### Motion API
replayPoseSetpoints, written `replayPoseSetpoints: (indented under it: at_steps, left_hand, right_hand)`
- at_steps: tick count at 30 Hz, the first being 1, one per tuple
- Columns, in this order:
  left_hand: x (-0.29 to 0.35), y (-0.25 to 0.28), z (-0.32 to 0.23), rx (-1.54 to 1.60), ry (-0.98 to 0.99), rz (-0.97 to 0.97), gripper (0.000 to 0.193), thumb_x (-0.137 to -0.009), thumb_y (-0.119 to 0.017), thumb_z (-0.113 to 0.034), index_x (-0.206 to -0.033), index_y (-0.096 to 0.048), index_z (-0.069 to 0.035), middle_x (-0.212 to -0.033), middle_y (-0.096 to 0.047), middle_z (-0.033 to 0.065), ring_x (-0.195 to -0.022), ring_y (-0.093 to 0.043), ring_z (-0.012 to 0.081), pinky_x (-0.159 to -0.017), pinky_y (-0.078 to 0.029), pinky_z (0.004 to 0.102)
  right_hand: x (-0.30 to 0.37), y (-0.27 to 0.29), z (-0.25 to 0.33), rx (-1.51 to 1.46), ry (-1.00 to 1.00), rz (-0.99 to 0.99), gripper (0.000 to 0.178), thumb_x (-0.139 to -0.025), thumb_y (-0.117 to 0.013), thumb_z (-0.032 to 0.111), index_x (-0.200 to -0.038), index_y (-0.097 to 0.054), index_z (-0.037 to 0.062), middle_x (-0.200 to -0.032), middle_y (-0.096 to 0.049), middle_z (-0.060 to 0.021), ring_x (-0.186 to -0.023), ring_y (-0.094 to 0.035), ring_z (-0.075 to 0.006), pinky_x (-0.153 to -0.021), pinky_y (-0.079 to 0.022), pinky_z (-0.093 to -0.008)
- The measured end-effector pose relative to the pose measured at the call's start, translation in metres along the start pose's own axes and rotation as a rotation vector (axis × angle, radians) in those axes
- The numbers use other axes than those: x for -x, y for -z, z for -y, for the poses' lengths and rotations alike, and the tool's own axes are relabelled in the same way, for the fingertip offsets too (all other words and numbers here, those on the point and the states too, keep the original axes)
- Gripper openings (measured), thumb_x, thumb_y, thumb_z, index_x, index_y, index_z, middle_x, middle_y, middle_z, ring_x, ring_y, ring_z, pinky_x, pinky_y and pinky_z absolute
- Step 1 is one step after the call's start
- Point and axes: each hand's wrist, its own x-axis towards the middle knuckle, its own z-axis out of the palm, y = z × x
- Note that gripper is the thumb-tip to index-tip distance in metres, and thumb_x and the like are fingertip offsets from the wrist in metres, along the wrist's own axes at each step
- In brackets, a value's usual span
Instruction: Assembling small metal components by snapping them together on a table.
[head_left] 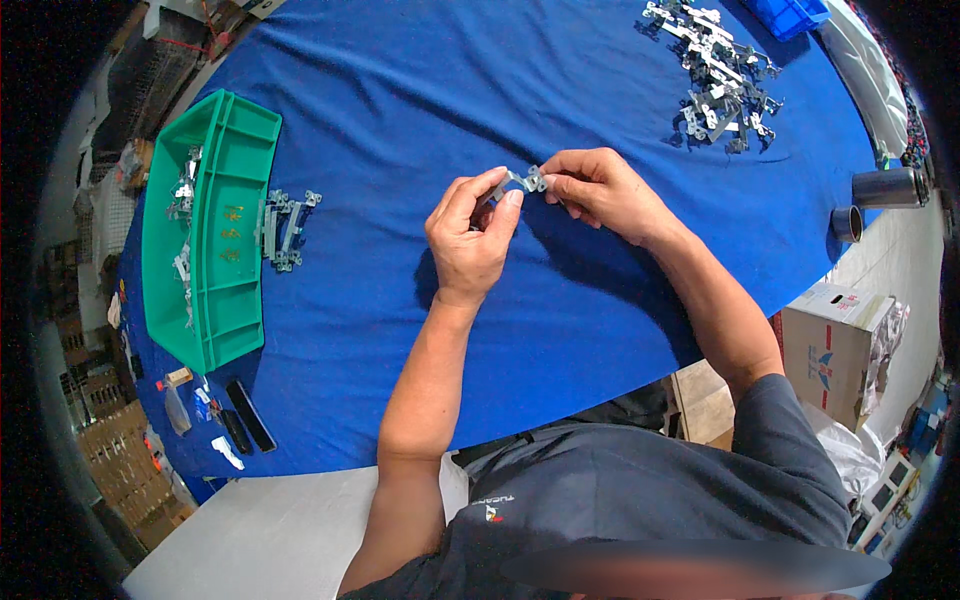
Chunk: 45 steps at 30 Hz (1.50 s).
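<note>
Near the middle of the frame, above the blue cloth [390,110], a small metal bracket [534,180] sits between both hands. The left hand [468,235] has its thumb and fingers pinched on the left part; the right hand [600,190] nips the right end, fingertips nearly together. It looks light, stiff and a little slippery, hardly fragile, so a gentle pinch at each end should suit.

Left fingers [482,187] and right fingers [572,187] hold a metal bracket [534,180].
</note>
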Motion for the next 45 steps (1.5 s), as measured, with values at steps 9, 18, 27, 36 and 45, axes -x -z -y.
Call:
replayPoseSetpoints:
  at_steps: [9,18,27,36,45]
  left_hand:
    - [-0.001,0.002,-0.005,0.031,0.089,0.081,0.020,-0.084,-0.073,-0.006,-0.103,-0.071,0.000,-0.086,-0.065,0.0035,-0.076,-0.058,0.0086,-0.067,-0.046,0.0225]
    - [0.001,0.003,-0.002,-0.027,0.103,0.203,0.021,-0.082,-0.073,-0.002,-0.103,-0.071,0.000,-0.085,-0.065,0.0023,-0.070,-0.057,0.0067,-0.063,-0.045,0.0208]
    - [0.001,0.003,-0.004,-0.016,0.068,0.012,0.020,-0.084,-0.073,-0.005,-0.104,-0.071,0.000,-0.086,-0.065,0.0026,-0.074,-0.058,0.0077,-0.066,-0.046,0.0219]
    - [0.000,0.002,-0.003,-0.001,0.096,0.059,0.021,-0.084,-0.073,-0.006,-0.104,-0.071,0.000,-0.087,-0.065,0.0025,-0.076,-0.058,0.0081,-0.069,-0.047,0.0222]
    - [0.000,0.001,-0.002,0.014,0.091,0.120,0.021,-0.083,-0.073,-0.003,-0.104,-0.071,0.000,-0.085,-0.064,0.0023,-0.071,-0.055,0.0058,-0.063,-0.044,0.0205]
  right_hand:
    - [-0.002,-0.003,-0.004,-0.009,0.052,-0.026,0.022,-0.098,-0.057,0.020,-0.103,-0.066,0.0004,-0.077,-0.060,0.0012,-0.065,-0.053,-0.0059,-0.054,-0.046,-0.0227]
    - [-0.003,0.000,-0.007,-0.094,0.100,-0.027,0.022,-0.099,-0.057,0.022,-0.106,-0.064,0.0014,-0.079,-0.058,0.0019,-0.064,-0.051,-0.0034,-0.052,-0.043,-0.0188]
    - [0.000,0.000,0.001,-0.059,-0.039,-0.013,0.019,-0.098,-0.057,0.017,-0.103,-0.064,0.0007,-0.080,-0.062,0.0009,-0.061,-0.050,-0.0031,-0.047,-0.038,-0.0173]
    - [-0.001,-0.001,-0.004,0.019,0.041,0.004,0.020,-0.097,-0.058,0.019,-0.101,-0.067,0.0014,-0.075,-0.060,0.0024,-0.058,-0.049,-0.0040,-0.046,-0.039,-0.0216]
    - [-0.004,-0.003,-0.006,-0.134,0.087,-0.060,0.023,-0.097,-0.058,0.019,-0.108,-0.066,0.0004,-0.075,-0.060,-0.0005,-0.065,-0.054,-0.0079,-0.055,-0.048,-0.0238]
